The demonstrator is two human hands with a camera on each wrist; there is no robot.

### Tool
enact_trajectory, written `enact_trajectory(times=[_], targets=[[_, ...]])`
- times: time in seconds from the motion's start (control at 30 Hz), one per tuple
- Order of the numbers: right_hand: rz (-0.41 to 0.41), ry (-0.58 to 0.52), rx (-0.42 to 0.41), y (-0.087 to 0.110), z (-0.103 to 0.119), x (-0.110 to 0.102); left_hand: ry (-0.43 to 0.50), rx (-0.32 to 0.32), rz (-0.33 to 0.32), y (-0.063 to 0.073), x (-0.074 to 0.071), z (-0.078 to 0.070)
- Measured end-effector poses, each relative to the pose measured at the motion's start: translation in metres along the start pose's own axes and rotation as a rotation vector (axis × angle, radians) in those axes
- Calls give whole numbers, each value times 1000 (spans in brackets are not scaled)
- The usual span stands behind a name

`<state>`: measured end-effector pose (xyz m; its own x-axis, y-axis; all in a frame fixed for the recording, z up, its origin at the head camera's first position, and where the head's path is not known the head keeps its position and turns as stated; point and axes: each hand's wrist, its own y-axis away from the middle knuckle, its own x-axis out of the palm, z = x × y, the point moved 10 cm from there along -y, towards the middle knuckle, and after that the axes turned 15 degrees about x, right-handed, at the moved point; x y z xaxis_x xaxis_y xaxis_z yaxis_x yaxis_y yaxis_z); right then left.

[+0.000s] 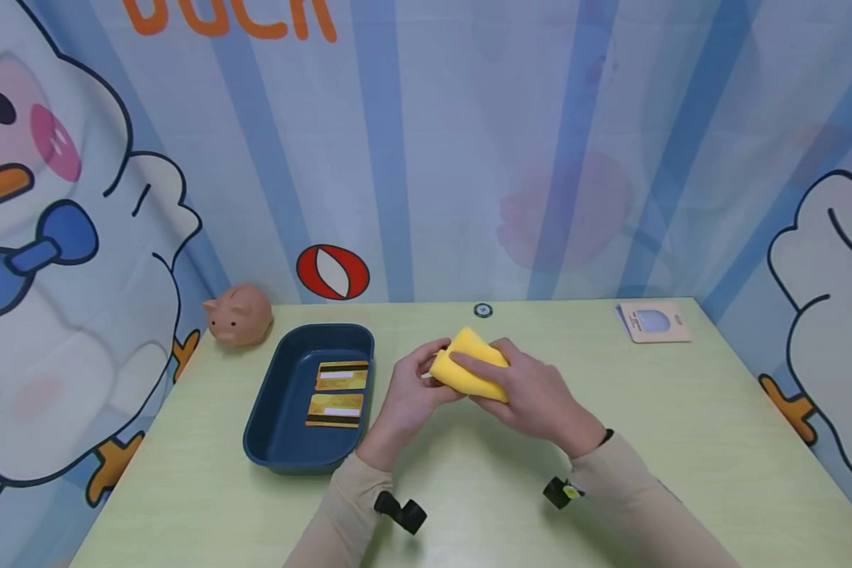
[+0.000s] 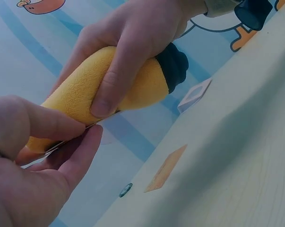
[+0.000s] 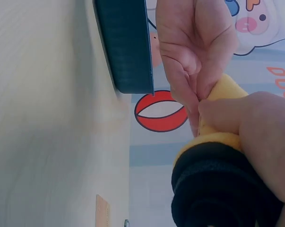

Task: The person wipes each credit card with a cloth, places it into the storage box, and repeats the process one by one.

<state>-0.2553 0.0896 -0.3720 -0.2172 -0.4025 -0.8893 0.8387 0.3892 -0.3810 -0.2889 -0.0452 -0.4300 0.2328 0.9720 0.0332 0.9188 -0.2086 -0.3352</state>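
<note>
My right hand [image 1: 539,394] grips a folded yellow cloth [image 1: 474,345], its thumb and fingers pressing from opposite sides. Dark fabric shows at one end of the cloth [image 2: 140,90] in the left wrist view. Across from it, my left hand [image 1: 413,388] pinches a thin card [image 2: 56,145] lying against the cloth's underside; only its edge shows, the rest hidden by cloth and fingers. Both hands are raised over the table. Left of them stands a dark blue tray [image 1: 273,406], holding an upper gold bank card [image 1: 342,376] and a lower gold bank card [image 1: 334,410].
A pink piggy bank [image 1: 240,317] stands behind the tray at the table's left. A small round disc [image 1: 483,310] lies by the back edge, a pale printed packet [image 1: 656,322] at the back right. An orange-tan card [image 2: 166,169] lies on the table in the left wrist view.
</note>
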Motion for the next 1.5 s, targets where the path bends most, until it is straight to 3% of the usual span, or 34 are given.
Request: enact_trajectory(times=[0.63, 0.97, 1.5], targets=[[20, -34, -27, 0, 5, 2, 29, 0, 81, 2, 3, -2], [-22, -23, -24, 0, 4, 3, 15, 20, 74, 4, 4, -5], [-16, -4, 1, 4, -2, 6, 5, -36, 23, 4, -3, -5]])
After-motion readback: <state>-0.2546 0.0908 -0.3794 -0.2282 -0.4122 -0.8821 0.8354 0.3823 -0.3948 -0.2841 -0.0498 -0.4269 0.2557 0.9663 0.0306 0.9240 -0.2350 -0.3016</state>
